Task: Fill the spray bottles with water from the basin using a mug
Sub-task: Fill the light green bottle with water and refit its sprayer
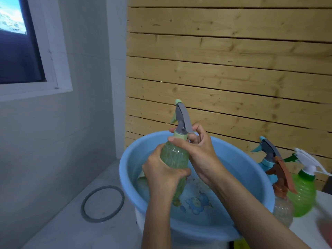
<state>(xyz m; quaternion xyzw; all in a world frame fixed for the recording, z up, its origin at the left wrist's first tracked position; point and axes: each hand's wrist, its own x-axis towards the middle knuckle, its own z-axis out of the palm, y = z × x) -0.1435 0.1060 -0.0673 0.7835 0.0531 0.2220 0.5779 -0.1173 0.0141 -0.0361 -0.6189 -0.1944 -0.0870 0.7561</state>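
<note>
**A:** Head view. What are the hands doing?

**B:** Both are clamped on one thing. I see the left hand (161, 175) wrapped round the belly of the pale green spray bottle (175, 159). The right hand (199, 151) is curled on its collar, just under the grey trigger head.

**A:** Where's the bottle?

**B:** Held roughly upright over the blue basin (242, 169), which has water in it. There's a pale shape (142, 182) under the water by the left hand. I can't tell if it's the mug.

**A:** Anything else?

**B:** Three more just right of the basin: a blue bottle (265, 161), a brown-topped bottle (283, 209) and a bright green bottle (303, 194), on a white surface (305, 227). A grey ring (102, 203) lies on the floor to the left, and a slat wall (224, 69) stands behind.
</note>
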